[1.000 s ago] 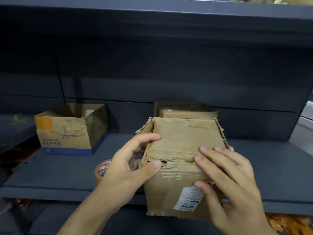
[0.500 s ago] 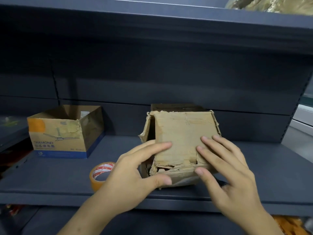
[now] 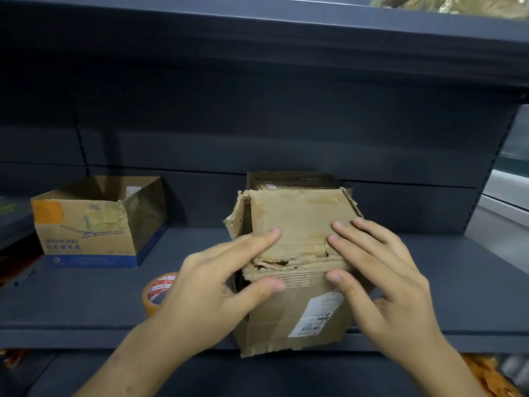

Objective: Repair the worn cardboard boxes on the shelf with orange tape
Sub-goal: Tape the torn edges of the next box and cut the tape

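I have the worn cardboard box [image 3: 297, 265] at centre frame, on the front edge of the dark grey shelf [image 3: 458, 296], its lower front face hanging over the lip. My left hand [image 3: 217, 285] grips its torn left corner, fingers flat on the top flap, thumb pressed against the front. My right hand [image 3: 383, 279] lies spread on the right side, fingers straight on the flap, thumb on the front above a white shipping label [image 3: 320, 316] whose print is too small to read. A second box [image 3: 289, 180] behind is mostly hidden. The orange tape roll [image 3: 157, 290], at lower left of centre, is half covered by my left hand; its red lettering is illegible. At left stands an open box [image 3: 94, 222] reading "DIAMOND", with a ceiling-fan drawing and an orange patch.
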Demonstrator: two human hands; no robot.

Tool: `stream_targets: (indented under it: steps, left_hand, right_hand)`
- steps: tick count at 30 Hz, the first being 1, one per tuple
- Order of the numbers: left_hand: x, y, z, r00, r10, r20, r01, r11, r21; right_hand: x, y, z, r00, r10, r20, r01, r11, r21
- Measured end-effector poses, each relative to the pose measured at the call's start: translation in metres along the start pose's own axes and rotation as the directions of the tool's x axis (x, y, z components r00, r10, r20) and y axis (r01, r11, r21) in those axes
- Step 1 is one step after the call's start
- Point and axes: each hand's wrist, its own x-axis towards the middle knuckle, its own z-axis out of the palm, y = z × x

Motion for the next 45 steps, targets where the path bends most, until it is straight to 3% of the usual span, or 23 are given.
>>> stream_targets:
  steps: [6,18,24,40,45]
  left_hand:
    - [-0.003,-0.006,0.003,0.981,-0.177,0.080,0.184,0.979,-0.091]
    - [-0.002,-0.019,0.011,0.972,-0.225,-0.069,0.198,0.939,-0.280]
    - [0.006,-0.027,0.023,0.933,-0.360,0.024,0.310,0.764,-0.566]
    - [0.007,-0.039,0.044,0.925,-0.378,-0.030,0.277,0.726,-0.629]
    - [0.021,-0.043,0.038,0.927,-0.374,-0.001,0.311,0.773,-0.553]
  right_hand:
    - [0.001,0.005,0.000,0.999,0.007,0.051,-0.009,0.999,0.032]
    - [0.004,0.001,0.012,0.997,0.059,0.046,-0.059,0.998,0.004]
    - [0.016,0.008,0.020,0.995,0.089,0.047,-0.092,0.994,0.058]
    - [0.027,0.013,0.034,0.977,0.209,0.051,-0.213,0.975,0.069]
    - [0.030,0.018,0.043,0.973,0.229,0.023,-0.230,0.972,0.055]
